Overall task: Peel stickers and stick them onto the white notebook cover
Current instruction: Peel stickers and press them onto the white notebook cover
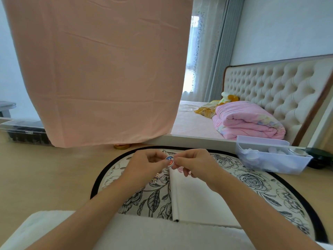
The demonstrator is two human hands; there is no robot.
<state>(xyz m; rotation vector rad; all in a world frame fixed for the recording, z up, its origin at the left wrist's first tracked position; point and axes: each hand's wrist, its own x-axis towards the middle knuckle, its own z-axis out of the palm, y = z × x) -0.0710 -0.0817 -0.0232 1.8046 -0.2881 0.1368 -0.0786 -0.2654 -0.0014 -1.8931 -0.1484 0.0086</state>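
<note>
Both hands are meeting above the far end of the white notebook [196, 201]. The left hand [147, 165] is pinching the left edge of a small round sticker [170, 161] between thumb and forefinger, so its grip is clamped on the sticker. The right hand [193, 164] is pinching the right edge in the same manner, with its grip also clamped on the sticker and its remaining fingers curling underneath. The sticker, printed in blue, white and red, is being held in the air just above the notebook's spine edge, not touching the cover.

The notebook is lying closed and flat on a round floral mat [261, 184], which is resting on the table [45, 177]. A second printed piece [157, 176] is lying on the mat just beside the notebook's left edge, partly hidden under the left hand; its type cannot be told.

A clear plastic bin [270, 165] holding white items is sitting at the mat's far right. A pink cloth [100, 69] is hanging behind the table.
</note>
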